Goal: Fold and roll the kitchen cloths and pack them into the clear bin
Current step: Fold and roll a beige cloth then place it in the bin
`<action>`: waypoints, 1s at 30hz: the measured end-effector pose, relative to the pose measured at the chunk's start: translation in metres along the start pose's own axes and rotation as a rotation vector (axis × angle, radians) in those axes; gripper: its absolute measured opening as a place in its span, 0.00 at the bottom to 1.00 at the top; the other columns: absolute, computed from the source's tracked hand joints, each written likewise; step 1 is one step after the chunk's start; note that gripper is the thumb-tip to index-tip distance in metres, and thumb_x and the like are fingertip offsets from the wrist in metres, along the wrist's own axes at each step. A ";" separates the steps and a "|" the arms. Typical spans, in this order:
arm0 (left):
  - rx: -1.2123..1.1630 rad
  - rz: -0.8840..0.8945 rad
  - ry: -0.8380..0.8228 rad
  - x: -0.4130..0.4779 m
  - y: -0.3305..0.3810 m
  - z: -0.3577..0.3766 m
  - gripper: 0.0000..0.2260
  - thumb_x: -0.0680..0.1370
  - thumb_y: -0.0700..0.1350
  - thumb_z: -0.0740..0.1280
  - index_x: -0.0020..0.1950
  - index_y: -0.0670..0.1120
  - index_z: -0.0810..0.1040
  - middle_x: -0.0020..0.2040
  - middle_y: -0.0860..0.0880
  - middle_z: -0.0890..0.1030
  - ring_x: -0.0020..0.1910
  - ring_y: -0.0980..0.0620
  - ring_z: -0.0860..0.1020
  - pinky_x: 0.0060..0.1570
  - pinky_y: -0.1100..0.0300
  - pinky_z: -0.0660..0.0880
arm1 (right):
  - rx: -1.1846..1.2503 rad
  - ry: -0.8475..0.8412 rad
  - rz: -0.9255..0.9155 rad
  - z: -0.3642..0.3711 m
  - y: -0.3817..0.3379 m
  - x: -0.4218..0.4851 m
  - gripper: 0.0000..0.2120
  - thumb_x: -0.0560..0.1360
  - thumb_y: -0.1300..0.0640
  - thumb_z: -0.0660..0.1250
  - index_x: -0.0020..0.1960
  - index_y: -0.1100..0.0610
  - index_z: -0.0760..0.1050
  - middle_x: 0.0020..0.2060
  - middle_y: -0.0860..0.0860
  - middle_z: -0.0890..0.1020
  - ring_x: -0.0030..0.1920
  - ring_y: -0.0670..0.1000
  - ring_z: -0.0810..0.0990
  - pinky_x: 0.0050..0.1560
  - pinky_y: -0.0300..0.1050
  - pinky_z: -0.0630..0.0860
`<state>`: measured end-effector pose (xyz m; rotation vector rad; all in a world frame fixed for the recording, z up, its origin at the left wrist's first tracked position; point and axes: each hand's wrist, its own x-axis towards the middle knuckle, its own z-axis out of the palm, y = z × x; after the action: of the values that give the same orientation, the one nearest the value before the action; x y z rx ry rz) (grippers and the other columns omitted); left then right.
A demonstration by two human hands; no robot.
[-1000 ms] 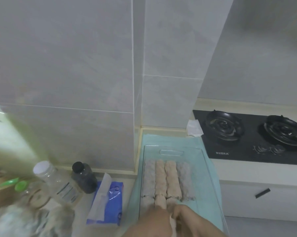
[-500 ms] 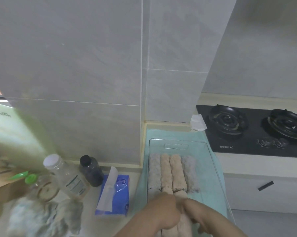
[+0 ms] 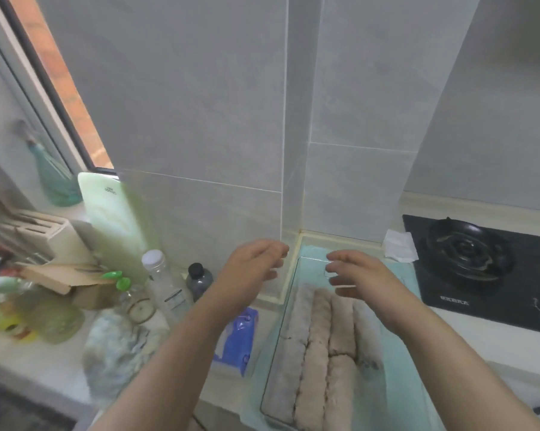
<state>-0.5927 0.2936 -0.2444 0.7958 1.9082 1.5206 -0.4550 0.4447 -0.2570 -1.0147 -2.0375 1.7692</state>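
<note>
My left hand (image 3: 250, 272) hovers just left of the clear bin (image 3: 399, 384), my right hand (image 3: 365, 275) above its far end. My fingers (image 3: 274, 248) are loosely curled and apart, holding nothing. The rolled cloths (image 3: 318, 337) lie side by side inside the bin, beside the gas hob (image 3: 467, 259).

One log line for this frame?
left hand open, empty | right hand open, empty | rolled cloths lying in clear bin

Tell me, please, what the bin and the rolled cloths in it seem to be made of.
The bin looks like clear, glossy plastic: the teal mat shows through it, and its edges glint. The rolled cloths look like soft, fuzzy fabric, maybe terry or microfibre: their surface is matte and nubbly.
</note>
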 end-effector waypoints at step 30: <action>0.031 -0.099 1.531 -0.570 0.014 0.046 0.16 0.71 0.55 0.61 0.56 0.55 0.78 0.57 0.56 0.80 0.58 0.59 0.77 0.62 0.53 0.74 | -0.120 -1.296 -0.591 0.169 -0.029 -0.338 0.11 0.74 0.50 0.66 0.56 0.44 0.75 0.54 0.46 0.79 0.56 0.44 0.77 0.61 0.50 0.75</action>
<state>-0.1793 -0.1000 -0.2017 -0.7939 2.7955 2.2658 -0.3222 0.0968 -0.1848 0.9952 -2.6012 2.1033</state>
